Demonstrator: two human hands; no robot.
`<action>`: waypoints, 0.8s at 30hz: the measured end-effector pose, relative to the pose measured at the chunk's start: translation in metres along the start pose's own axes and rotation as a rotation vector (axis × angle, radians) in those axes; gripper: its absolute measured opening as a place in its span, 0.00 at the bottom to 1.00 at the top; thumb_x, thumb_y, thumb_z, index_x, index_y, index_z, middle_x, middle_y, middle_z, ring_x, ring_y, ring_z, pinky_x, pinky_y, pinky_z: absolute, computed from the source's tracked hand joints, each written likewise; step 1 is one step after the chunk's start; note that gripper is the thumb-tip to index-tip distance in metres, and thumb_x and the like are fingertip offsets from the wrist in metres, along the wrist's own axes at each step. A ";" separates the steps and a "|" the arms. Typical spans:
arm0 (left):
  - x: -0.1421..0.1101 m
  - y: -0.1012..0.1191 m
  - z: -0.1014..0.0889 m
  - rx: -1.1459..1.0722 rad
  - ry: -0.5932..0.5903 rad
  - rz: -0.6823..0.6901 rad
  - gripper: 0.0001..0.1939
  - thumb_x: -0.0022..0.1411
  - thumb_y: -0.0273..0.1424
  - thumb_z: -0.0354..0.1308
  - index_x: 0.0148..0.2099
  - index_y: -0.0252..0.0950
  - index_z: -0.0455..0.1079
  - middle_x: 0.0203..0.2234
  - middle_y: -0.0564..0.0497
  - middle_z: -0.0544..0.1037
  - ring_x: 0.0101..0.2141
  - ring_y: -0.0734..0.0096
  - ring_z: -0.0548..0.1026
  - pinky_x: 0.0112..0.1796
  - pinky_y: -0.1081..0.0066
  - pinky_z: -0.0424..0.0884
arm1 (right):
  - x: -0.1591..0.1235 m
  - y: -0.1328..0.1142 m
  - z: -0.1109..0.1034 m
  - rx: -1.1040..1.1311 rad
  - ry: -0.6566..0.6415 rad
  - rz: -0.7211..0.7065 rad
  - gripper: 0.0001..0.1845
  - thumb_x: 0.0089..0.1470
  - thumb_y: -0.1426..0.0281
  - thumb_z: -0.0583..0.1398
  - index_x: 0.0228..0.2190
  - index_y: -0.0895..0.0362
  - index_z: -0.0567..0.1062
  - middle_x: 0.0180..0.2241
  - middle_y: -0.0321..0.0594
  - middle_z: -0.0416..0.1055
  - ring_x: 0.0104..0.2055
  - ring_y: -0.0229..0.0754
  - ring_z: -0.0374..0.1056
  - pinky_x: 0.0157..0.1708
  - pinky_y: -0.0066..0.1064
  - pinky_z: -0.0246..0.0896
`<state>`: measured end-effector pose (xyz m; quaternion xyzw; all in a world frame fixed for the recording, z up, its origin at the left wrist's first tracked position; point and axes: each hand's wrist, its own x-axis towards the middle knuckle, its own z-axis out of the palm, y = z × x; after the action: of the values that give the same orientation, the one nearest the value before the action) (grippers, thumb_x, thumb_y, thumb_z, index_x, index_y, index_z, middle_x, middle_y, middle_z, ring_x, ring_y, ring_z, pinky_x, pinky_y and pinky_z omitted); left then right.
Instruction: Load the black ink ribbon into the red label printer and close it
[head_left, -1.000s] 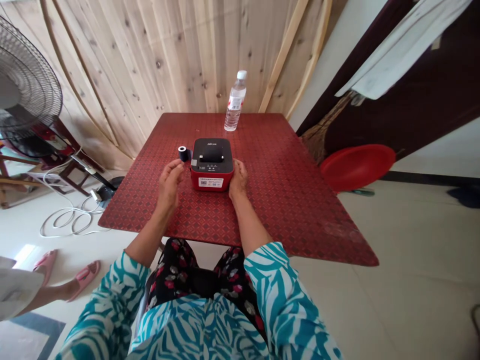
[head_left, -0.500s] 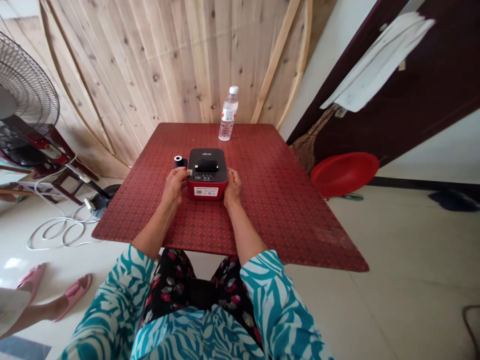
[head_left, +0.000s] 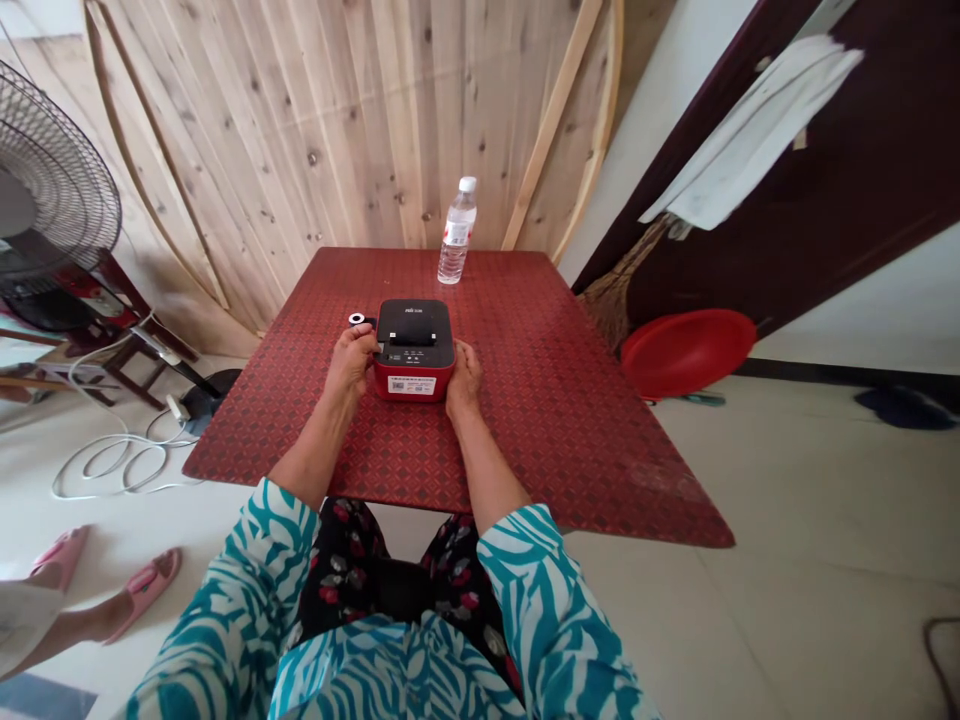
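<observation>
printer [head_left: 415, 352]: label side facing person, long axis unclear | left fingers [head_left: 365, 341]: at edge, grip unclear | right fingers [head_left: 463, 362]: open alongside

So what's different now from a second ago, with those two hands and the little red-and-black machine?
The left hand has moved inward, to its right, and its fingers now touch the machine's left edge. Nothing was visibly let go. The right hand stayed against the right side; machine, bottle and roll kept their places. The whole view shifted slightly.
</observation>
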<state>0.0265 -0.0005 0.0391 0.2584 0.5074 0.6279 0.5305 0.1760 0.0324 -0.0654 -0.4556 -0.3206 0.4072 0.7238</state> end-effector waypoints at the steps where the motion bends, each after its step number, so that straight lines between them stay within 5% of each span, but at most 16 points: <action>1: 0.000 0.000 0.000 -0.013 0.008 -0.003 0.18 0.35 0.19 0.54 0.34 0.37 0.64 0.20 0.60 0.69 0.19 0.79 0.64 0.23 0.77 0.58 | 0.000 0.000 0.000 0.003 -0.002 0.001 0.16 0.52 0.57 0.56 0.34 0.53 0.77 0.34 0.34 0.77 0.38 0.38 0.70 0.45 0.33 0.63; 6: 0.003 -0.002 0.000 -0.043 0.024 0.005 0.17 0.36 0.18 0.55 0.33 0.36 0.64 0.22 0.60 0.70 0.19 0.81 0.64 0.22 0.78 0.57 | -0.002 -0.003 0.001 0.003 0.001 -0.016 0.15 0.50 0.58 0.57 0.33 0.53 0.77 0.33 0.34 0.77 0.37 0.38 0.70 0.44 0.33 0.63; 15: 0.002 -0.021 -0.018 -0.020 -0.044 0.311 0.13 0.42 0.26 0.61 0.35 0.36 0.68 0.31 0.54 0.75 0.28 0.77 0.71 0.32 0.74 0.67 | -0.004 -0.006 0.000 -0.017 -0.031 -0.013 0.17 0.50 0.56 0.57 0.35 0.53 0.77 0.34 0.34 0.77 0.37 0.39 0.69 0.42 0.32 0.62; 19: 0.020 -0.027 -0.043 0.041 0.099 0.427 0.12 0.50 0.33 0.61 0.38 0.37 0.69 0.33 0.52 0.75 0.30 0.75 0.72 0.34 0.73 0.68 | -0.002 -0.003 0.000 -0.005 -0.019 0.003 0.17 0.49 0.56 0.58 0.34 0.53 0.77 0.33 0.34 0.77 0.36 0.39 0.69 0.42 0.32 0.62; 24: 0.060 -0.032 -0.056 0.286 0.196 0.420 0.17 0.49 0.27 0.62 0.44 0.36 0.68 0.41 0.46 0.75 0.41 0.66 0.75 0.45 0.65 0.72 | 0.000 -0.001 -0.001 0.013 -0.006 0.012 0.16 0.48 0.57 0.58 0.33 0.54 0.77 0.33 0.34 0.77 0.36 0.38 0.69 0.41 0.31 0.62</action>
<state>-0.0275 0.0326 -0.0227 0.3684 0.5752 0.6681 0.2950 0.1766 0.0320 -0.0649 -0.4517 -0.3171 0.4150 0.7233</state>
